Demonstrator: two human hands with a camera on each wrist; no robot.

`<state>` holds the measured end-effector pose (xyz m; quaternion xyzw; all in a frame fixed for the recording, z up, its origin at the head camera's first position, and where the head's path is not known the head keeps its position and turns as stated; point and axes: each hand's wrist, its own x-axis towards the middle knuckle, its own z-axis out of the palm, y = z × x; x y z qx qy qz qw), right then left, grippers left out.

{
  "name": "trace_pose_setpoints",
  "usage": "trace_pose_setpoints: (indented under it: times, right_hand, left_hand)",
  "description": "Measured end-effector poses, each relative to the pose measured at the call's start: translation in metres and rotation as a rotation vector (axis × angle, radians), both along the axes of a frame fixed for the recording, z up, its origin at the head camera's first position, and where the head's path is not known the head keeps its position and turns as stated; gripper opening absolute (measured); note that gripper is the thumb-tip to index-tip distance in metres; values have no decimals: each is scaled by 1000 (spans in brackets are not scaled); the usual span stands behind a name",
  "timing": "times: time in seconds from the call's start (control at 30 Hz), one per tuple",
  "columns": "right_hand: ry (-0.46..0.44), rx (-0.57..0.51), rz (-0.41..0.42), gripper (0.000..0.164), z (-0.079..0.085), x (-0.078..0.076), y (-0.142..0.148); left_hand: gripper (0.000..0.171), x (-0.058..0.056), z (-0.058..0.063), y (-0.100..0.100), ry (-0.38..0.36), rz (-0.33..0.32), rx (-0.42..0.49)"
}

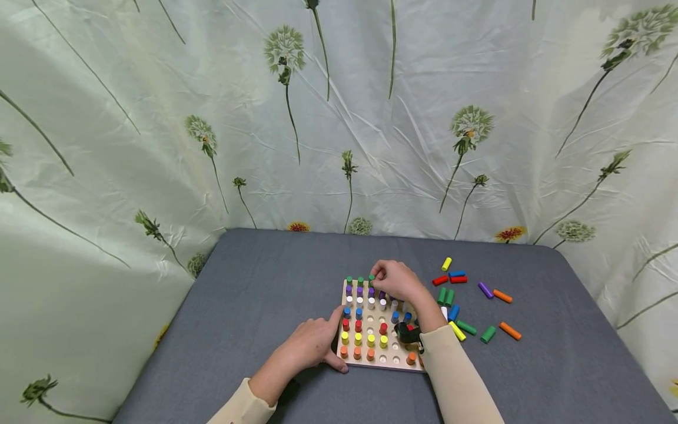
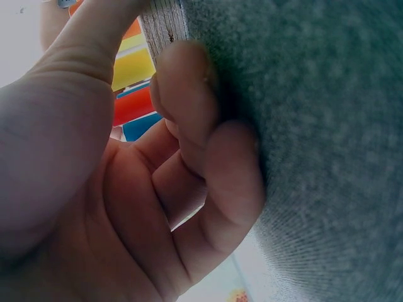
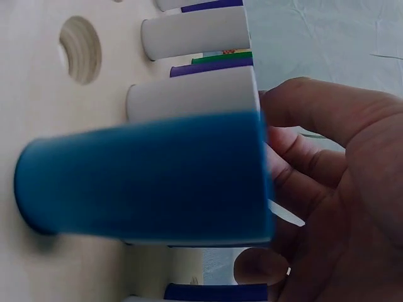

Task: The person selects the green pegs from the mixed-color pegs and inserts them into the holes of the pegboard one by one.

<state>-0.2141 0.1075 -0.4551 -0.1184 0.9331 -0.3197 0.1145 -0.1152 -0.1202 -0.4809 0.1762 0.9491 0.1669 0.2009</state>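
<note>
A wooden pegboard (image 1: 389, 360) lies on the grey table, carrying rows of coloured pegs. From back to front the rows are green, purple, white, blue, red, yellow and orange, with bare holes in several of them. My left hand (image 1: 311, 340) grips the board's near left corner, thumb along the front edge and fingers at the left side. At the back row my right hand (image 1: 396, 279) pinches a green peg (image 1: 372, 279), third from the left; whether it is fully seated cannot be seen. A blue peg (image 3: 145, 179) stands close to the right wrist camera, masking the fingertips there.
Loose pegs lie scattered right of the board, among them a yellow peg (image 1: 446, 264), a purple peg (image 1: 485, 290), an orange peg (image 1: 510, 331) and a green peg (image 1: 488, 334). A flower-printed cloth (image 1: 323, 147) hangs behind the table (image 1: 254, 282).
</note>
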Motion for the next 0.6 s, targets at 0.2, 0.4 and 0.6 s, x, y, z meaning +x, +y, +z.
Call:
trace_pose_setpoints:
  times: [0.2,0.4,0.6]
  right_hand:
    - [4,21,3,7,-3,-1,-1]
    - [-19,28,-12,8,-4,-1,-3]
    - [-32,19,-18,8,-3,-1,-3]
  left_hand:
    - [123,1,1,0,-1,1,0]
    - [123,1,1,0,-17,8,8]
    - [124,0,1,0,-31,15,8]
